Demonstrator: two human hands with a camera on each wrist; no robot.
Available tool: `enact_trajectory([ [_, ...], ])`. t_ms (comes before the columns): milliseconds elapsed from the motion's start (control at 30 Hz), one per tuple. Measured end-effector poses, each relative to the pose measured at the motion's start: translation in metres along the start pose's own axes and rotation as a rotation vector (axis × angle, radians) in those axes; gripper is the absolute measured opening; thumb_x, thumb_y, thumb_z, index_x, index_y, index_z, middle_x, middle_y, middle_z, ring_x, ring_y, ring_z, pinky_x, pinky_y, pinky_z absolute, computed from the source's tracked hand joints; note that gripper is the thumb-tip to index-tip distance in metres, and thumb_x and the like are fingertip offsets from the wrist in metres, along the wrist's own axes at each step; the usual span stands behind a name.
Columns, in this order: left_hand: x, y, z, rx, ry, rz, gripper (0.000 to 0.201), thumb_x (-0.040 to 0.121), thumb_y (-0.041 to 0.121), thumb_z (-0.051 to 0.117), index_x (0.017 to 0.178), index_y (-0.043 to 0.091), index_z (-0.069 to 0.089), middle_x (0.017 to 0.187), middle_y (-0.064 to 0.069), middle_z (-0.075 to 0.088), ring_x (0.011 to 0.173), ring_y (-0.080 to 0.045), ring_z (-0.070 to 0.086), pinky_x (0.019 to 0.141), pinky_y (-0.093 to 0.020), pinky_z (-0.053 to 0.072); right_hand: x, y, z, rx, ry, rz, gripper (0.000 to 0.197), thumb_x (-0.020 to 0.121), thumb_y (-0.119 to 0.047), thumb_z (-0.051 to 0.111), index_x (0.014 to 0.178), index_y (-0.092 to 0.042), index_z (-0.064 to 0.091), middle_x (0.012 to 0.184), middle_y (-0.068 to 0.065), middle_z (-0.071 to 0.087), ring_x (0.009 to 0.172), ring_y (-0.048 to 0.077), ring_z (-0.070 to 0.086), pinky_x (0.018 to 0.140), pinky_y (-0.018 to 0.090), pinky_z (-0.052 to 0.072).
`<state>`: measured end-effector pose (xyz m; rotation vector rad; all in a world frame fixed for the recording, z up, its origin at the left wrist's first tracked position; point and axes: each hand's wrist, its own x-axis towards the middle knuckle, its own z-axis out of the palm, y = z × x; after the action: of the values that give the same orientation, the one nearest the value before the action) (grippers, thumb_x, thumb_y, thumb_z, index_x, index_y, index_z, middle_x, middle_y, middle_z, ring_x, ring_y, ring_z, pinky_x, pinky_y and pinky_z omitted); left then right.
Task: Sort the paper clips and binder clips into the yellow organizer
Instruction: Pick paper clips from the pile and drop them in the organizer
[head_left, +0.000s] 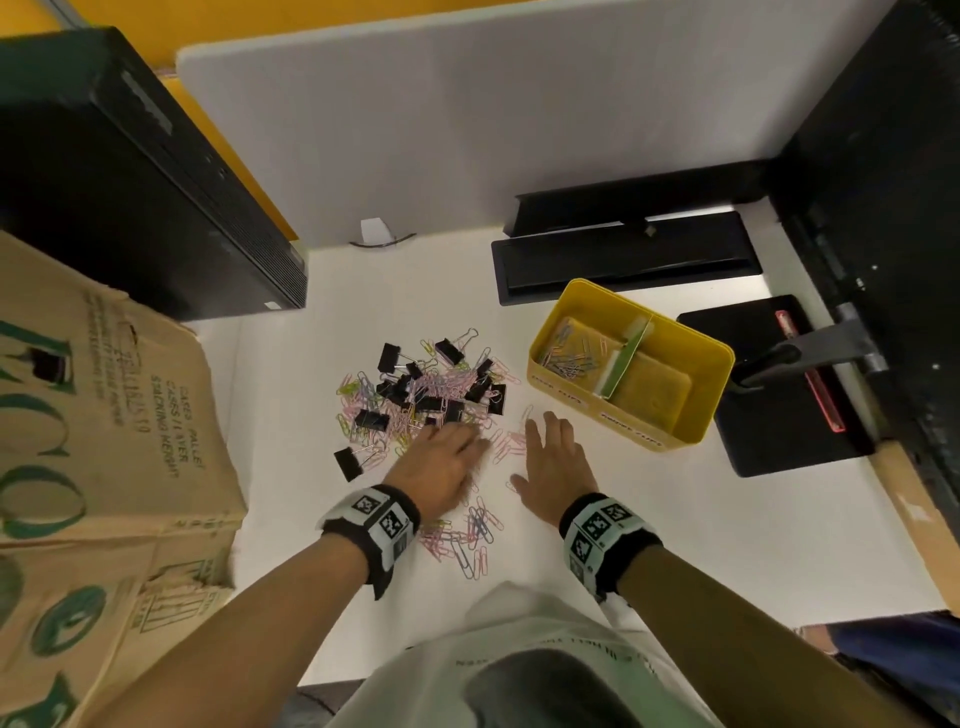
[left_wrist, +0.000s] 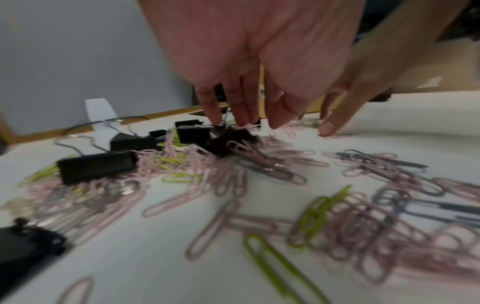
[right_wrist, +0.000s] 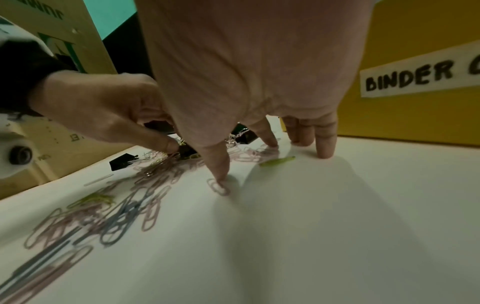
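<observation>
Desk: flat white desk (head_left: 675, 530), backed by a pale grey partition panel (head_left: 467, 130) with yellow wall above.
Heap: pastel wire paper clips (head_left: 441, 384) tangled with black metal binder clips (head_left: 395, 358), lay mid-desk, left of the organizer; smaller scatter of pink and blue clips (head_left: 475, 530) nearer the body.
Organizer: yellow rectangular plastic organizer (head_left: 711, 364), stood right of the heap; left compartment held a few paper clips, right compartment only a yellow pad; front label read "BINDER".
Left hand (head_left: 441, 467): grip lowered onto the near edge of the heap, fingers (left_wrist: 241, 107) together, tips touching clips; whether pinching one, cannot tell.
Right hand (head_left: 553, 467): grip spread flat, fingertips (right_wrist: 221, 170) pressed on the desk just beside loose pink clips, near the organizer.
Surroundings: printed brown cardboard box (head_left: 104, 441) at left, black computer case (head_left: 130, 182) behind it, black trays (head_left: 623, 254) at the back right.
</observation>
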<state>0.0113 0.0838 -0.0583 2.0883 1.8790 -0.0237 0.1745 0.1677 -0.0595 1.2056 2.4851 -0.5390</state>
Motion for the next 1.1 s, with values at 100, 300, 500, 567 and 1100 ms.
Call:
enact_trajectory([
  [100,0.004,0.004,0.005,0.024,-0.069,-0.036,0.051,0.085,0.017,0.055,0.134,0.015,0.042,0.14,-0.009,0.043,0.13,-0.026,0.038,0.105,-0.047,0.035,-0.005,-0.001,0.005,0.022,-0.039,-0.125,0.069,0.091,-0.038,0.051,0.145,-0.006,0.021,0.154,0.015,0.014,0.141,0.033,0.014,0.113,0.042,0.026],
  [300,-0.005,-0.028,-0.002,0.025,0.001,-0.092,0.047,0.077,0.015,0.066,0.122,0.016,0.055,0.136,-0.009,0.052,0.127,-0.028,0.047,0.105,-0.051,0.033,-0.011,0.007,0.008,0.076,0.011,-0.152,0.07,0.086,-0.033,0.061,0.142,-0.007,0.026,0.145,0.016,0.028,0.13,0.033,0.031,0.109,0.038,0.035],
  [500,-0.038,-0.011,-0.004,-0.036,0.124,-0.013,0.019,0.082,0.026,0.047,0.087,0.017,0.063,0.082,0.0,0.063,0.071,-0.016,0.056,0.065,-0.032,0.053,-0.017,0.0,0.014,0.165,-0.04,-0.151,0.057,0.084,-0.026,0.062,0.131,-0.006,0.037,0.128,0.014,0.036,0.113,0.028,0.043,0.098,0.033,0.042],
  [567,-0.059,0.0,0.002,-0.097,-0.077,0.005,0.024,0.086,0.033,0.041,0.072,0.018,0.054,0.071,0.002,0.058,0.059,-0.013,0.047,0.057,-0.026,0.045,-0.017,-0.006,0.014,0.221,-0.058,-0.194,0.056,0.083,-0.024,0.063,0.13,-0.006,0.04,0.127,0.014,0.038,0.114,0.028,0.043,0.098,0.032,0.042],
  [1100,-0.064,-0.005,0.014,-0.389,-0.11,-0.076,0.013,0.078,0.023,0.047,0.068,0.021,0.055,0.071,0.009,0.049,0.062,-0.009,0.043,0.057,-0.023,0.04,-0.013,-0.012,0.004,0.47,-0.124,-0.216,0.012,0.084,-0.019,0.063,0.089,-0.01,0.069,0.083,0.001,0.063,0.076,0.014,0.056,0.071,0.02,0.039],
])
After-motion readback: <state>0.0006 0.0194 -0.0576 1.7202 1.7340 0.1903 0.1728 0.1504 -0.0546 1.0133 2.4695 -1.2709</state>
